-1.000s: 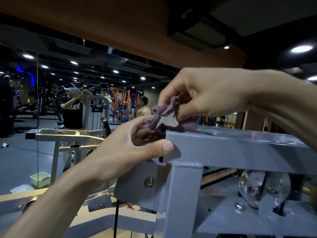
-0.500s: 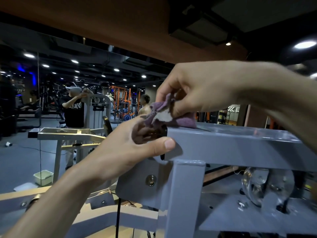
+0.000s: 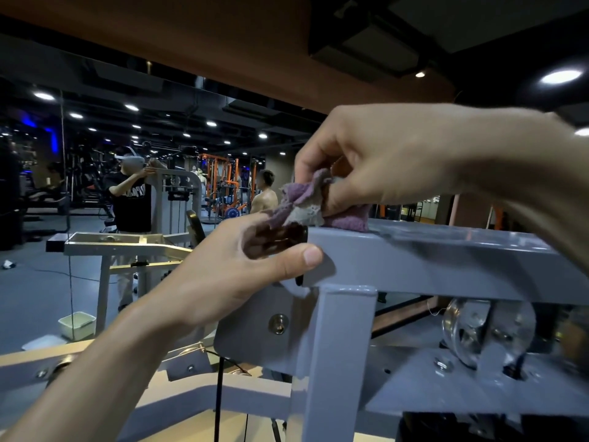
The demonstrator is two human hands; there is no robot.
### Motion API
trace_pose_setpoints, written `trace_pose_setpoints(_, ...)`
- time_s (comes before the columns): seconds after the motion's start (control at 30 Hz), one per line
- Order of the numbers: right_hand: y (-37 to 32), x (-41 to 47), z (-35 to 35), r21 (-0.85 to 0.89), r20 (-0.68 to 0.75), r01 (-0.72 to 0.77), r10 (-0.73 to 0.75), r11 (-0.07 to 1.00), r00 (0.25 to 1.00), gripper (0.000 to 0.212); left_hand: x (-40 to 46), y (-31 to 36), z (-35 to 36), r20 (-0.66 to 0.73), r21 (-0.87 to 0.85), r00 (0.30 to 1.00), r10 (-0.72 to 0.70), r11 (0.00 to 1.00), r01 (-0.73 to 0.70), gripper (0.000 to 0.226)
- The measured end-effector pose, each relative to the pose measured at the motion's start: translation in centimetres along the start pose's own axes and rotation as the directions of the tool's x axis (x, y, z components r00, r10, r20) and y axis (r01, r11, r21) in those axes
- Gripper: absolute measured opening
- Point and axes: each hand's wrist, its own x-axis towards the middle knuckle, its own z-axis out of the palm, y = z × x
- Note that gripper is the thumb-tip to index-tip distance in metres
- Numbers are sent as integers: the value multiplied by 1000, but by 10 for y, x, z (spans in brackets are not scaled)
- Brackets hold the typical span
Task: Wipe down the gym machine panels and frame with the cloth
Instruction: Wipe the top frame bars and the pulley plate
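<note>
I see a small purple cloth [image 3: 331, 207], bunched and crumpled, with a paler grey-white patch showing in its folds. It sits on the top face of the gym machine's horizontal beam [image 3: 446, 263], at the beam's left end, its loose edge lifting up and to the left. The beam is grey painted metal, running off to the right. Under it stands a grey upright post [image 3: 338, 362]. Left of the post is a flat grey panel [image 3: 255, 327] with a round bolt. At lower right, a shiny metal pulley wheel [image 3: 478, 330] sits below the beam.
</note>
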Motion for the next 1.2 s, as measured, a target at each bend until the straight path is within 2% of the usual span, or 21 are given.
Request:
trace_pose_setpoints(0.03,-1,-4,-2,-3,1,8,-8,1000,1000,9,0,4,2,10,-9,1000,10,1000,-10,10)
trace_pose_setpoints(0.1,-3,-11,-5,5,-7,15,-15,1000,1000,10,2,8,7,21,8,999,40,999,-41,12)
trace_pose_setpoints(0.17,-4,-11,-3,5,-31,-13,13,1000,999,9,-1,7,5,1,-17,999,33,999,-33,5)
trace_pose_setpoints(0.27,-4,-3,4,-110,-93,-65,54,992,994,7,0,2,1,12,-38,999,37,999,-37,22)
trace_pose_setpoints(0.43,-13,-1,-5,-157,-22,-95,92,983,995,17,-1,-3,-1,-10,-48,999,31,998,-31,45)
trace_pose_setpoints(0.5,-16,3,0,-212,-55,-50,39,976,998,23,-2,-1,0,3,-34,999,45,998,-45,41)
trace_pose_setpoints(0.6,-21,9,12,-315,-108,-40,6,948,994,19,-3,1,1,6,-49,999,32,998,-31,33)
trace_pose_setpoints(0.73,-3,-2,4,-344,-9,-135,140,929,990,18,-2,-2,1,0,-59,1000,27,998,-27,45)
trace_pose_setpoints(0.87,17,-18,-5,-317,32,-216,238,924,971,20,-2,0,2,7,-90,999,45,995,-44,35)
trace_pose_setpoints(1.0,4,2,8,-253,-2,-164,169,953,986,22,-1,-3,0,4,-72,1000,30,997,-29,45)
trace_pose_setpoints(1.1,-7,17,13,-310,-73,-133,116,941,991,20,-2,-2,1,-6,-45,1000,28,999,-28,48)
trace_pose_setpoints(1.2,6,6,9,-308,-32,-170,168,936,985,20,-2,-4,0,-5,-61,1000,27,998,-28,43)
